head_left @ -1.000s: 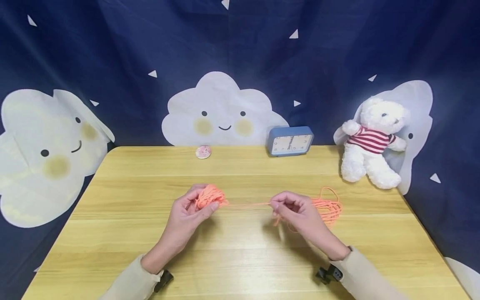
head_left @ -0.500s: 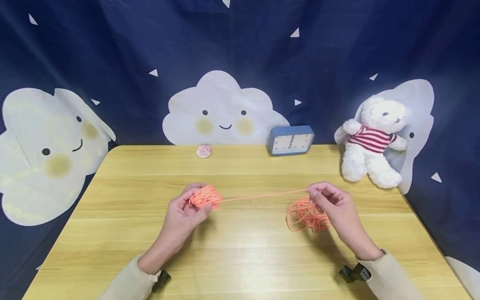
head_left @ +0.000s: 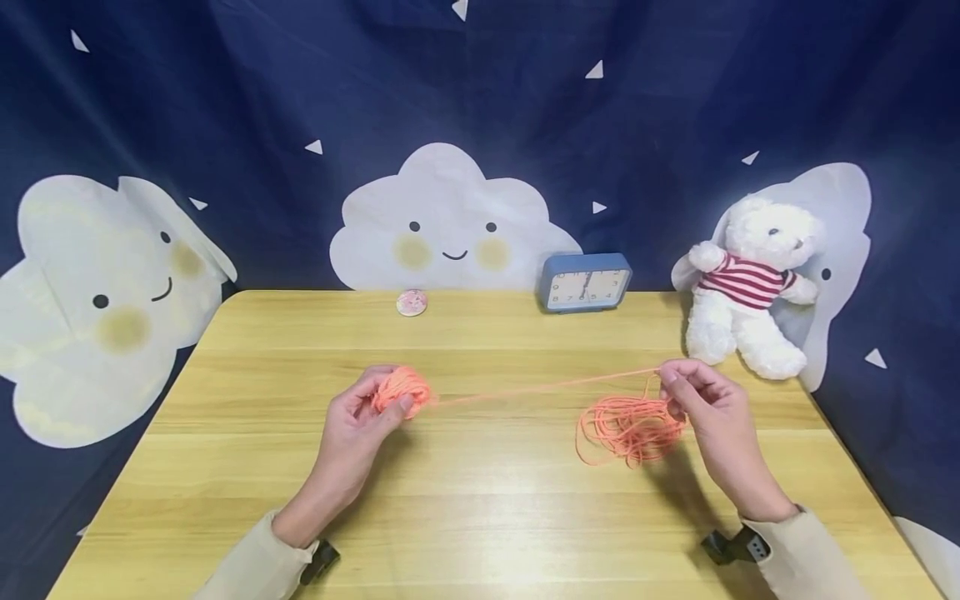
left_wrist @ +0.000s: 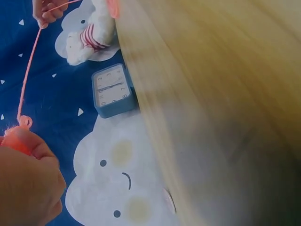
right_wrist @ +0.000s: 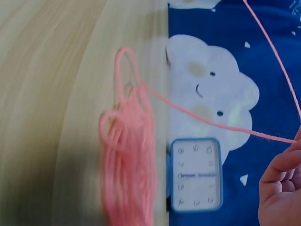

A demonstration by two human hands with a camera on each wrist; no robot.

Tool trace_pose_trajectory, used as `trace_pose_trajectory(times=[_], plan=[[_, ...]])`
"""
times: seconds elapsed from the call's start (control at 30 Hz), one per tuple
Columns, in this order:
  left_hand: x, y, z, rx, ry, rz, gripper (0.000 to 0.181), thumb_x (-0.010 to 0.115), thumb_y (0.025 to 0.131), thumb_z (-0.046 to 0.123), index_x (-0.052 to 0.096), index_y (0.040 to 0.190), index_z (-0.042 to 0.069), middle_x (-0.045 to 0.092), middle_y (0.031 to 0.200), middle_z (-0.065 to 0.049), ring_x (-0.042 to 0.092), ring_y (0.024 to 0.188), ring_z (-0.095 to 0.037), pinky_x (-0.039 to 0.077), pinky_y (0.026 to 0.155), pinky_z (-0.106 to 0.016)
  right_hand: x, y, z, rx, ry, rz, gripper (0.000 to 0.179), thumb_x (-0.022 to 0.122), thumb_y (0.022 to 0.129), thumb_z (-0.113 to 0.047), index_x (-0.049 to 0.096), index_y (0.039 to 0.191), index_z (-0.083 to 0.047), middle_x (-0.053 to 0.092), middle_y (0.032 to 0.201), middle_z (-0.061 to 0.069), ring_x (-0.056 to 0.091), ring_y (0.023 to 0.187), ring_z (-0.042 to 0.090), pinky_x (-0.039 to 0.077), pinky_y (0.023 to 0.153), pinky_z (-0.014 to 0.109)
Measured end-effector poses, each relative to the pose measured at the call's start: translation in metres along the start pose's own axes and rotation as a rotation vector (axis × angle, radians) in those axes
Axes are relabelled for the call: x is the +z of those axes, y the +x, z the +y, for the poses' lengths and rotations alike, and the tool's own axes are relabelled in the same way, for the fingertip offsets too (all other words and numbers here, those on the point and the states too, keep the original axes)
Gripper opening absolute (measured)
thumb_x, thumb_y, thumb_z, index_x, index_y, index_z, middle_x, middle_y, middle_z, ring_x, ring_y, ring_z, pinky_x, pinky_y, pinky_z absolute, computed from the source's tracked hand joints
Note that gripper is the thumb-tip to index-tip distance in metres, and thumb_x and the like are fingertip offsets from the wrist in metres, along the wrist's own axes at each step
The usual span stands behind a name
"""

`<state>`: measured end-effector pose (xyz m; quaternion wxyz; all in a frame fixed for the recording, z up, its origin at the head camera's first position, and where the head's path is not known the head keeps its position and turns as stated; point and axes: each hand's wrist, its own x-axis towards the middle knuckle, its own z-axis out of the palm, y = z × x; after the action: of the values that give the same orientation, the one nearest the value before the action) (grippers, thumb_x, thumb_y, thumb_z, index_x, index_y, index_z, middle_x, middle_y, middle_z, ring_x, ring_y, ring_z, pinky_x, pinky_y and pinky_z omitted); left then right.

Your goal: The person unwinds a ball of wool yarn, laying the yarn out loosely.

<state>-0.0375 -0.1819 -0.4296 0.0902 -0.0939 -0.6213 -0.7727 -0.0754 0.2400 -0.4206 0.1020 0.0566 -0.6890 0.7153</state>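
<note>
My left hand grips a ball of orange yarn, thumb across its front, above the left middle of the table. From the ball a strand runs taut, rising slightly to the right. Its other end is pinched between thumb and forefinger of my right hand. Below and left of that hand, a loose heap of the same yarn lies on the table in loops. In the right wrist view a second length of yarn leads from the heap up to the pinching fingers.
At the back edge of the wooden table stand a blue clock and a small round pink disc. A white teddy bear in a striped shirt sits at the back right. A navy curtain hangs behind.
My right hand has moved right and slightly up, lengthening the strand between the hands. My left hand has shifted slightly left with the ball. The heap of yarn has spread out and shifted leftward.
</note>
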Motion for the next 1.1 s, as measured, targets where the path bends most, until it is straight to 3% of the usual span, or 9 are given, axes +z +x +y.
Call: trace_pose_trajectory(times=[0.17, 0.43, 0.63, 0.77, 0.93, 1.1], plan=[[-0.001, -0.001, 0.0, -0.012, 0.005, 0.01, 0.024, 0.067, 0.097, -0.016, 0.065, 0.12, -0.021, 0.062, 0.13, -0.018, 0.066, 0.11, -0.015, 0.059, 0.091, -0.023, -0.015, 0.004, 0.004, 0.02, 0.025, 0.071, 0.012, 0.065, 0.108, 0.0, 0.073, 0.105, 0.008, 0.067, 0.079, 0.003, 0.056, 0.065, 0.01, 0.048, 0.058, 0.019], [-0.003, 0.0, 0.0, -0.013, -0.017, 0.022, 0.024, 0.068, 0.097, -0.016, 0.071, 0.12, -0.01, 0.068, 0.124, -0.018, 0.069, 0.105, -0.013, 0.06, 0.088, -0.023, -0.031, 0.007, 0.009, 0.053, 0.143, 0.189, 0.013, 0.066, 0.107, -0.001, 0.077, 0.107, 0.005, 0.067, 0.08, 0.003, 0.055, 0.069, 0.011, 0.049, 0.059, 0.018], [-0.004, 0.0, 0.0, 0.007, -0.007, 0.082, 0.02, 0.066, 0.099, -0.015, 0.073, 0.116, -0.007, 0.07, 0.118, -0.016, 0.068, 0.102, -0.013, 0.061, 0.087, -0.024, -0.038, 0.006, 0.011, 0.059, 0.195, 0.245, 0.012, 0.067, 0.107, -0.002, 0.076, 0.105, 0.005, 0.066, 0.079, 0.003, 0.056, 0.068, 0.011, 0.048, 0.058, 0.019], [-0.004, 0.001, 0.001, 0.007, -0.014, 0.131, 0.018, 0.067, 0.1, -0.013, 0.07, 0.118, -0.012, 0.071, 0.114, -0.013, 0.068, 0.095, -0.013, 0.062, 0.082, -0.026, -0.044, 0.006, 0.015, 0.076, 0.217, 0.284, 0.011, 0.067, 0.107, -0.001, 0.076, 0.101, 0.004, 0.067, 0.078, 0.004, 0.057, 0.068, 0.012, 0.048, 0.058, 0.019], [-0.005, 0.003, 0.002, 0.012, -0.042, 0.173, 0.02, 0.068, 0.101, -0.012, 0.065, 0.12, -0.018, 0.071, 0.109, -0.011, 0.066, 0.086, -0.013, 0.059, 0.07, -0.024, -0.058, 0.008, 0.023, 0.136, 0.125, 0.265, 0.012, 0.068, 0.105, 0.001, 0.079, 0.1, -0.001, 0.068, 0.08, 0.0, 0.058, 0.07, 0.01, 0.05, 0.058, 0.018], [-0.007, 0.004, 0.002, 0.017, -0.038, 0.171, 0.019, 0.066, 0.102, -0.012, 0.063, 0.12, -0.018, 0.068, 0.108, -0.01, 0.064, 0.082, -0.012, 0.059, 0.068, -0.024, -0.081, 0.013, 0.031, 0.271, -0.096, 0.14, 0.016, 0.072, 0.105, -0.006, 0.085, 0.101, -0.013, 0.075, 0.088, -0.01, 0.058, 0.073, 0.006, 0.05, 0.063, 0.018]])
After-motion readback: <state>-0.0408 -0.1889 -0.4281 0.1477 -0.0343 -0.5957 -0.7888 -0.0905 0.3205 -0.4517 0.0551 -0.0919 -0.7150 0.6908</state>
